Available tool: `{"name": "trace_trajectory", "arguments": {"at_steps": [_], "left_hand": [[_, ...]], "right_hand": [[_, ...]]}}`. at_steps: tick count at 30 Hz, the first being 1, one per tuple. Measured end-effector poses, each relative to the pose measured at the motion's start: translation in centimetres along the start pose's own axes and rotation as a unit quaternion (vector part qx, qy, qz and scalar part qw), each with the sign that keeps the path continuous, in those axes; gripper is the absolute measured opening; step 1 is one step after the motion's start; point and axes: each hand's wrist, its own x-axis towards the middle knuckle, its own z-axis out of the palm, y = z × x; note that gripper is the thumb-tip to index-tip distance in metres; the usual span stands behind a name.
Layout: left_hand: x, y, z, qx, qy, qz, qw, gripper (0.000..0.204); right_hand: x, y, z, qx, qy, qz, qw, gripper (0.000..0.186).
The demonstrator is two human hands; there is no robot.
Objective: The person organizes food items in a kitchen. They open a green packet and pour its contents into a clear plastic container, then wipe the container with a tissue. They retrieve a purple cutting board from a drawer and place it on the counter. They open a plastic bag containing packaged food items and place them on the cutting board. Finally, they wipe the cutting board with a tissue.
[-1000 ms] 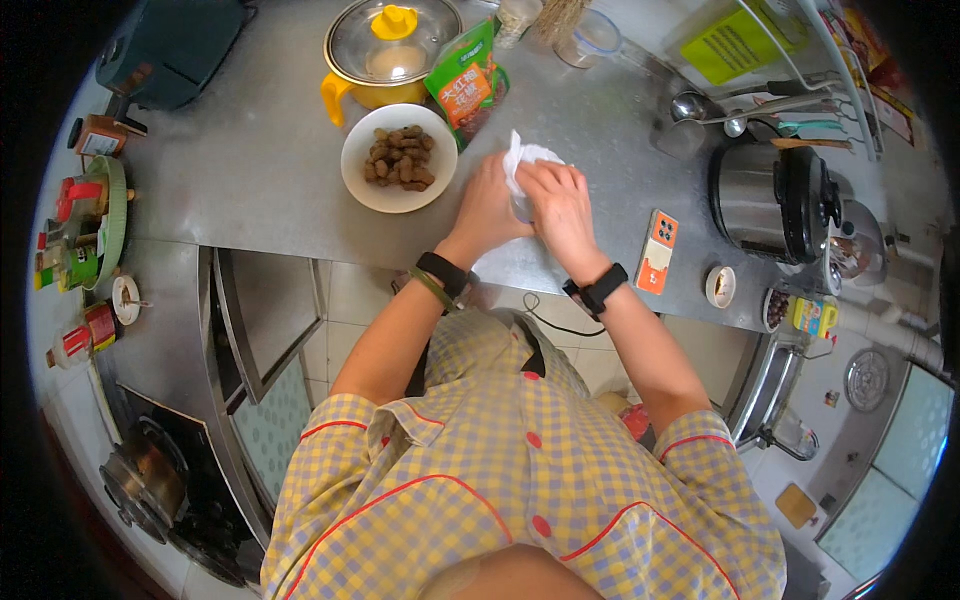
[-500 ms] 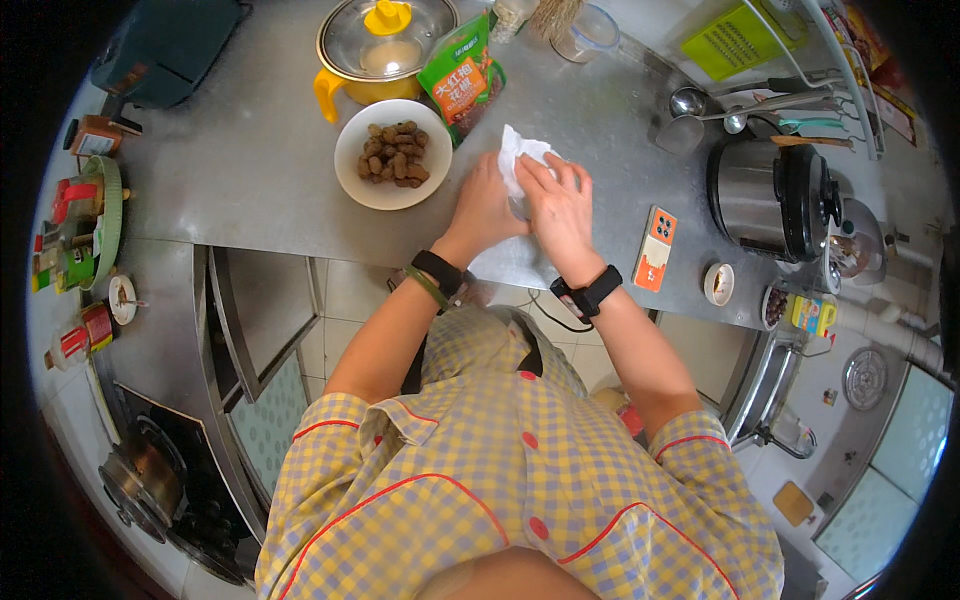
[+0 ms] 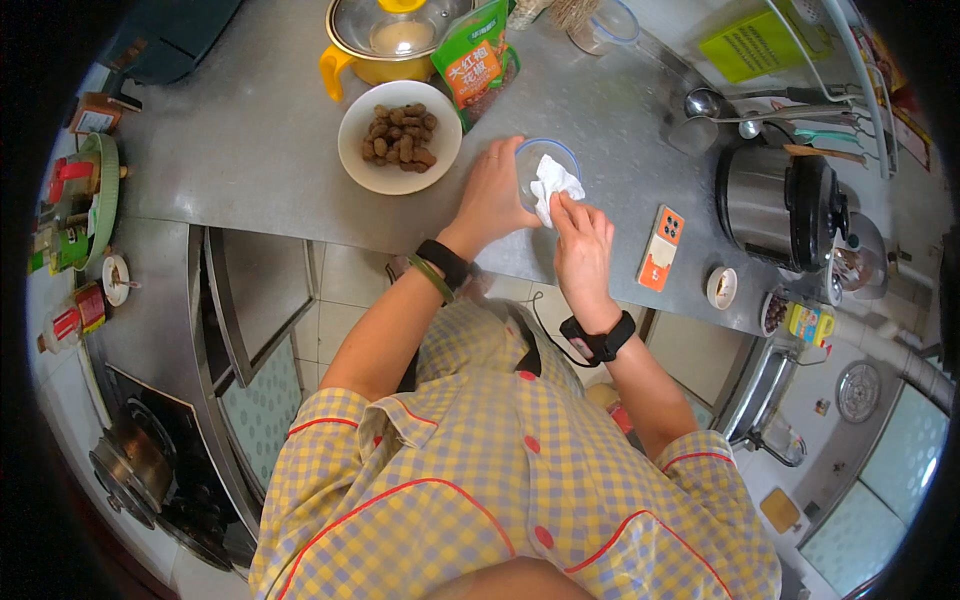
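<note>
My left hand (image 3: pixel 488 195) is wrapped round a clear round container with a blue rim (image 3: pixel 526 158) on the steel counter (image 3: pixel 240 150). My right hand (image 3: pixel 585 240) pinches a crumpled white paper towel (image 3: pixel 553 183) at the near side of the container's opening. A white bowl (image 3: pixel 355 150) of brown unshelled peanuts (image 3: pixel 400 140) stands left of my hands, and a green pouch (image 3: pixel 475 65) stands behind them. An orange and cream phone (image 3: pixel 661 247) lies to the right of my right hand.
A yellow-handled pot (image 3: pixel 335 75), another clear tub (image 3: pixel 605 30), a black and steel cooker (image 3: pixel 765 205), a small white dish (image 3: pixel 721 287) and hanging ladles (image 3: pixel 705 103) surround the work spot. At the left are condiments (image 3: pixel 75 240) and a hob with pots (image 3: pixel 140 465). A sink (image 3: pixel 755 390) is at the lower right.
My right hand has moved down and right with the paper towel, uncovering the container's blue rim. My left hand stays round the container.
</note>
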Motion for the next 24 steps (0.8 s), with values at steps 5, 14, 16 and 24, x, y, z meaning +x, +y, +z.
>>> {"name": "trace_trajectory", "arguments": {"at_steps": [5, 14, 16, 24], "left_hand": [[0.0, -0.6, 0.6, -0.023, 0.02, 0.023, 0.999, 0.097], [0.1, 4.0, -3.5, -0.028, 0.037, 0.069, 0.997, 0.107], [0.3, 5.1, -4.2, -0.03, 0.056, 0.092, 0.994, 0.106], [0.6, 8.1, -5.1, -0.067, 0.097, 0.155, 0.981, 0.107]], "right_hand": [[1.1, 1.0, -0.4, 0.087, 0.037, -0.005, 0.995, 0.046], [3.4, 6.5, -2.0, 0.519, 0.13, 0.387, 0.751, 0.028], [3.3, 6.7, -2.2, 0.535, 0.129, 0.377, 0.746, 0.028], [2.8, 7.6, -2.0, 0.381, 0.112, 0.319, 0.861, 0.029]]}}
